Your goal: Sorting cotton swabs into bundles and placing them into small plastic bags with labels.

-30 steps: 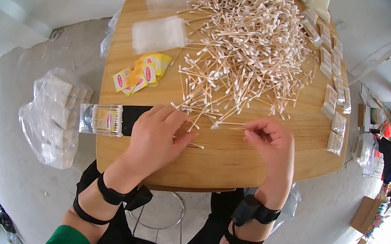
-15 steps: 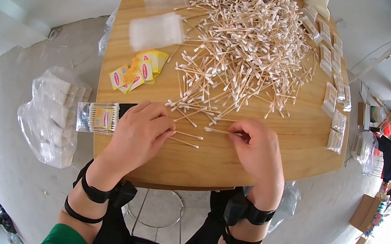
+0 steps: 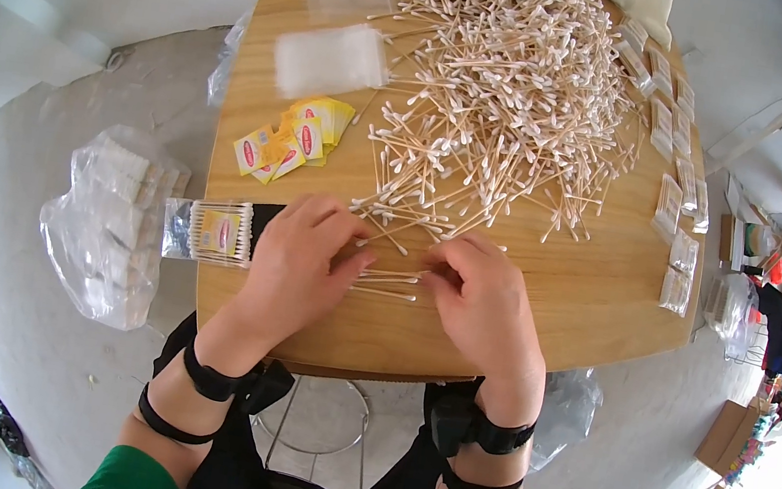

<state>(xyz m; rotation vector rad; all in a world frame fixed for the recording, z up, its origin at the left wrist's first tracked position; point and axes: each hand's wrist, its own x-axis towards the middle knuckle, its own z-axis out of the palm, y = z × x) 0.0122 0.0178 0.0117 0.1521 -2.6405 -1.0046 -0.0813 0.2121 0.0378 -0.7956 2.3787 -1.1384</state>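
Note:
My left hand [image 3: 309, 255] is closed round some cotton swabs [image 3: 386, 293], whose white tips stick out to the right past the thumb. Just across from it, my right hand [image 3: 486, 299] pinches at the tip end of a swab beside those; its fingertips partly hide it. Left of my left hand, a clear packet of cotton swabs with a yellow card [image 3: 219, 232] lies over the table's left edge, next to a black flat piece [image 3: 265, 219]. A large heap of loose cotton swabs [image 3: 512, 111] spreads out beyond both hands.
Yellow cards [image 3: 308, 136] and a stack of clear bags [image 3: 331, 62] lie at the left of the wooden table [image 3: 594, 305]. Filled packets [image 3: 668, 207] line its right edge. A plastic bag of packets [image 3: 111, 223] sits beyond the left edge. A stool [image 3: 312, 435] is below.
My right hand has moved left toward my left hand, bringing its cotton swab up to those held there. The view has shifted slightly, and the left hand stays closed on its swabs.

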